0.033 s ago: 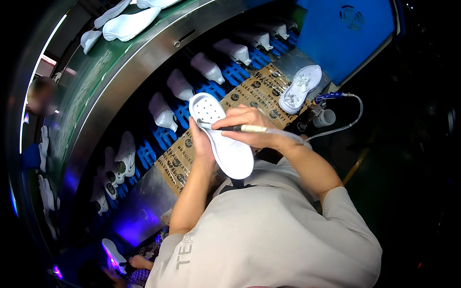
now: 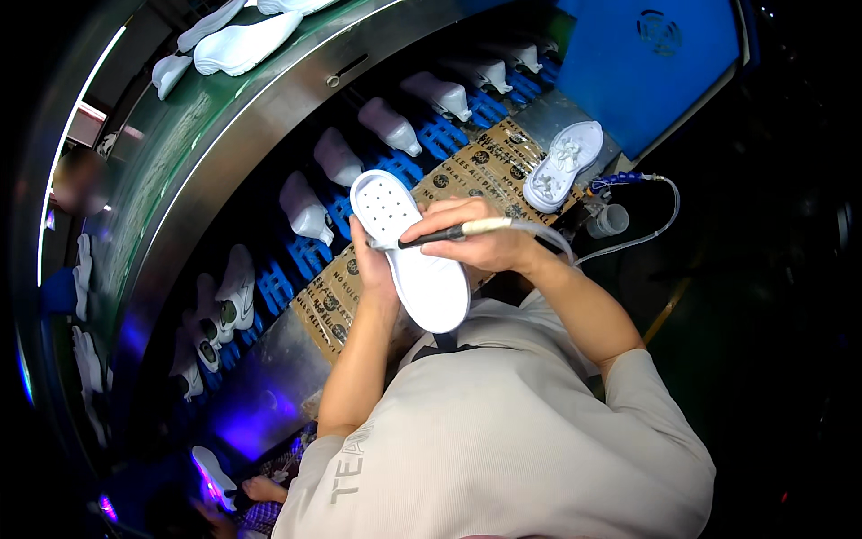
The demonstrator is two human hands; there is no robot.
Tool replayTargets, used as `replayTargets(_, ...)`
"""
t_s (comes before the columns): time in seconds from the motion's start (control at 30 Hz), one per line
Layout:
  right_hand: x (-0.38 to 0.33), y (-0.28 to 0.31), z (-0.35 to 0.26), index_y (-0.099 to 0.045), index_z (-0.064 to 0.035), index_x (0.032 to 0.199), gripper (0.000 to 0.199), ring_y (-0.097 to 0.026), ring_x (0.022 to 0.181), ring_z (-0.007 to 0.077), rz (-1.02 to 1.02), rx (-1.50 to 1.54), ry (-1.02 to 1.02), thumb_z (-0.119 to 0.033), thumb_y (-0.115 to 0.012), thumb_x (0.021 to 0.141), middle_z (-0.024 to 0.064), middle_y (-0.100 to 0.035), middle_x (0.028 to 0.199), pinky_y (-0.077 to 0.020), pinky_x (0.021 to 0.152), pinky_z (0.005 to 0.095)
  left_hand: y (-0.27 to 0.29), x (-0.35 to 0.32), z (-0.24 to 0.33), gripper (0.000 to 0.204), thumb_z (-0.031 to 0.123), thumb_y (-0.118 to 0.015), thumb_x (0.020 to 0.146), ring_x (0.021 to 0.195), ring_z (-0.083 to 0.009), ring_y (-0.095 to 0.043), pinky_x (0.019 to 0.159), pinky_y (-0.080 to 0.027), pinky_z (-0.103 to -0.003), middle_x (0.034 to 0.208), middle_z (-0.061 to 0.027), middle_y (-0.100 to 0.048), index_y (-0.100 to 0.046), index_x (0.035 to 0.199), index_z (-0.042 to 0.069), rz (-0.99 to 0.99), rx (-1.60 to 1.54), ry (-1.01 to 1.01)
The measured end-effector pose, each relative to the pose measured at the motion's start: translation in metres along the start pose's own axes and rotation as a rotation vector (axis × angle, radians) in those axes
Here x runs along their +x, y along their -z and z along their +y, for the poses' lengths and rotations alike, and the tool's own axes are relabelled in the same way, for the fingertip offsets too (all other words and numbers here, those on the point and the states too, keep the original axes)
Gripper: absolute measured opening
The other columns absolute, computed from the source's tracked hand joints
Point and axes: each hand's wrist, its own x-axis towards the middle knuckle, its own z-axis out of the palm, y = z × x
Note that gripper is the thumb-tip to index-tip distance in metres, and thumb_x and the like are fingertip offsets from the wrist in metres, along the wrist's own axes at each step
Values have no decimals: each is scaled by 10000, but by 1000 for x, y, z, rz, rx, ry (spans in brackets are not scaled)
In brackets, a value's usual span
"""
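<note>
**Sole in one hand, pen tool in the other: easy to slip here**

Left hand [image 2: 375,269] has its grip closed around the edge of a white shoe sole [image 2: 411,247], held up in the air above the cardboard-covered worktop [image 2: 467,171], perforated end pointing away. Right hand [image 2: 480,241] is clamped on a thin pen-like applicator [image 2: 444,234] with its tip at the sole's left edge, and a clear hose [image 2: 628,235] trails off to the right.

My worries: the sole is only pinched from one side, so pressing with the tip could probably twist it or pop it loose. That hose looks like it could snag the small cup [image 2: 608,219] or tug the hand off line. The tip also sits close to the left thumb.
</note>
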Motion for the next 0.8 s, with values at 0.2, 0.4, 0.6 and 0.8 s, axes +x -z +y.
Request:
replayTargets(0.2,0,-3,-23,-801,-124,1139,310,-653,821,193,-64,-387,127,-85,-799,831,71,-724,953,-471,872,351,-16,11,16,797,671,-189,1044,1079,-322,-662,991,-547,-481,1214,-199,-654,-498,1419,39,-143,-192,-24)
replayTargets(0.4,2,-2,-38,-805,-120,1118,302,-637,789,176,40,-246,47,-91,-818,818,46,-710,864,-457,824,331,-35,16,43,835,679,-157,1037,1020,-324,-663,958,-554,-502,1185,-194,-644,-506,1389,8,-156,-195,-114)
replayTargets(0.6,1,11,-52,-803,-120,1118,297,-647,792,184,-98,175,59,-92,-814,822,41,-743,933,-472,809,335,-45,26,80,786,626,-149,1049,989,-315,-673,926,-567,-477,1171,-196,-655,-512,1378,11,-282,-128,-211)
replayTargets(0.8,2,26,-57,-807,-84,1104,288,-626,808,160,-352,208,117,-112,-835,819,55,-751,952,-457,744,313,-67,28,105,770,640,-194,1052,982,-300,-686,910,-573,-445,1196,-212,-655,-484,1431,36,-471,34,-155)
